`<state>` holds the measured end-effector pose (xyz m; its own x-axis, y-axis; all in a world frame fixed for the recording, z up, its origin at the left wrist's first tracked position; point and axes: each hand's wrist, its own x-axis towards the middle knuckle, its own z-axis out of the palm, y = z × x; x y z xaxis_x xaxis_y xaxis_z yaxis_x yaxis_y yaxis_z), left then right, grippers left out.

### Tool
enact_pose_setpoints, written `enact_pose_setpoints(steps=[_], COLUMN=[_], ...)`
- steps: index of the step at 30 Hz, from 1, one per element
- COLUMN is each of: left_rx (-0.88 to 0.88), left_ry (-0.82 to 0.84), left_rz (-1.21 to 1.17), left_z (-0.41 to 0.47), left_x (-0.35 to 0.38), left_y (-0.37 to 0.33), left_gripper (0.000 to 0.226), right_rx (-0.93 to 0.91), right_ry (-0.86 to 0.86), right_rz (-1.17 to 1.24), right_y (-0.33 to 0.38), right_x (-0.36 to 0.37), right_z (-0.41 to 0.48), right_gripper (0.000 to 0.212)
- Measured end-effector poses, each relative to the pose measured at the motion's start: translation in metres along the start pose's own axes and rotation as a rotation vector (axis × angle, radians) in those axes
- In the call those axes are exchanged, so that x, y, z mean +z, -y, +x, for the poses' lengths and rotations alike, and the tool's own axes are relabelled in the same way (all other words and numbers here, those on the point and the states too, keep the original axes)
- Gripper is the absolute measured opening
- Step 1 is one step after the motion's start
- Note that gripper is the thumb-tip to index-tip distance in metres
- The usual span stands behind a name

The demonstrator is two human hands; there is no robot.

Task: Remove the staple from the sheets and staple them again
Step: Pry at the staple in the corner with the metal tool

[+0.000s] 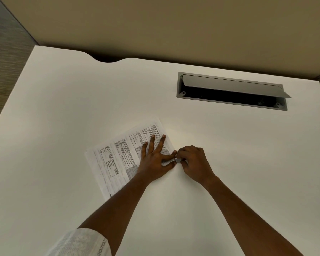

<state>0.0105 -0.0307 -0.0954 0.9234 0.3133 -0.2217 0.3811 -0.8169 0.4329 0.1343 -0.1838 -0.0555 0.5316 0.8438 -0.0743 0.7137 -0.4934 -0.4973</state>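
Head view: printed sheets (118,159) lie flat on the white desk (63,108). My left hand (155,159) presses on their right part, fingers straight and spread. My right hand (194,163), fingers curled, pinches a small grey object (178,160) at the sheets' right edge, against my left fingertips — too small to identify. Grey cable hatch (231,91) sits further back — lid raised.

Open desk (63,108) around the sheets (115,159); raised hatch lid (229,85) well beyond.

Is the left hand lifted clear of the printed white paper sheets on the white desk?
No, the left hand lies flat with fingers spread on the printed white paper sheets.
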Motion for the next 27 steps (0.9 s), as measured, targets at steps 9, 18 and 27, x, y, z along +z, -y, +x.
enact_pose_setpoints(steps=[9, 18, 27], left_rx=[-0.002, 0.005, 0.002], left_ry=[0.013, 0.026, 0.05], left_rz=[-0.001, -0.028, -0.061], left_z=[0.001, 0.001, 0.002], left_x=[0.001, 0.001, -0.002], left_y=[0.002, 0.003, 0.002], left_gripper=[0.063, 0.057, 0.039], right_rx=[-0.121, 0.059, 0.107], right_ry=[-0.134, -0.212, -0.011], right_rz=[-0.08, 0.063, -0.046], right_y=[-0.004, -0.004, -0.001], right_x=[0.01, 0.01, 0.004], right_z=[-0.014, -0.02, -0.013], right_gripper=[0.024, 0.02, 0.021])
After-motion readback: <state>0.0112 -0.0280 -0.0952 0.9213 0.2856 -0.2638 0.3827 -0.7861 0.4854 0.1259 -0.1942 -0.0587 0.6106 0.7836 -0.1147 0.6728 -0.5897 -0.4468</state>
